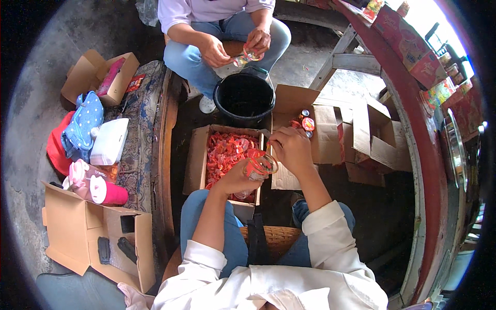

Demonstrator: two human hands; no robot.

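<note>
My left hand is wrapped round a clear plastic cup with a red printed label, its open rim tilted up and to the right. Just beyond that rim, my right hand is closed in a pinch; a bit of red shows at its fingertips, too small to name. Below the cup stands a cardboard box filled with red and clear plastic scraps. Past my right hand, several small red-lidded cups lie in an open cardboard box.
Opposite me sits a person holding another clear cup. A black bucket stands between us. On the left, a patterned bench carries bags and a pink tumbler. A red-edged wooden counter runs along the right.
</note>
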